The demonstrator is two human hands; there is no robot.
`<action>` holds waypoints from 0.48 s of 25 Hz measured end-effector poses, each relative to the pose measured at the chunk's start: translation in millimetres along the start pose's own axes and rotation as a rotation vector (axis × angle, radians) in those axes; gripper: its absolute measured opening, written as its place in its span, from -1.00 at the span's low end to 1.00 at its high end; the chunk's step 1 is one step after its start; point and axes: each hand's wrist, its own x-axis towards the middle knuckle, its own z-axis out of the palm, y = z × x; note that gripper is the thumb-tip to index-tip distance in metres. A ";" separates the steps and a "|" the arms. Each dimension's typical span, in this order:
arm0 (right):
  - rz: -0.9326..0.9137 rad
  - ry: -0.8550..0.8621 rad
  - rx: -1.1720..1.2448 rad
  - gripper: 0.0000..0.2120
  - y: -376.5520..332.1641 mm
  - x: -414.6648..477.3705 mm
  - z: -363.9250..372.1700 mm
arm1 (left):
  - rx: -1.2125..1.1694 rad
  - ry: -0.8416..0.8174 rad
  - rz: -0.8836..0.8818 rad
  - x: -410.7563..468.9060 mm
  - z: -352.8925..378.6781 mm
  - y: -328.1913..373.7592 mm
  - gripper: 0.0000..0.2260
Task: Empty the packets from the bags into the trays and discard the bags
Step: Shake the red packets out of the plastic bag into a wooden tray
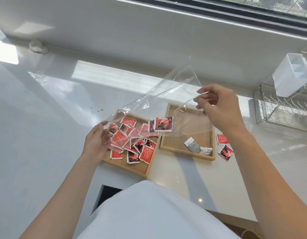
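Observation:
A clear plastic bag [168,94] is stretched in the air above two wooden trays. My left hand [97,142] holds its lower left end and my right hand [220,107] pinches its upper right edge. A red and black packet [163,124] sits inside the bag, above the gap between the trays. The left tray [132,169] holds several red packets [132,144]. The right tray [187,153] holds a grey packet [192,144] and a crumpled white scrap [206,150].
Two red packets [224,145] lie loose on the white counter right of the trays. A wire dish rack [284,111] with a white holder [290,76] stands at the far right. A crumpled clear bag [37,46] lies by the back wall at left.

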 end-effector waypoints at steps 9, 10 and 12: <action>-0.125 0.134 -0.067 -0.87 -1.4 -8.6 1.7 | 0.080 0.033 -0.018 -0.6 -0.9 -6.1 -0.91; -0.126 0.141 -0.069 -0.85 -1.6 -8.1 0.3 | 0.086 0.031 -0.015 -0.8 -0.6 -6.1 -0.91; -0.126 0.157 -0.066 -0.84 -1.6 -6.6 -2.7 | 0.082 0.025 -0.004 -2.2 1.2 -6.0 -0.92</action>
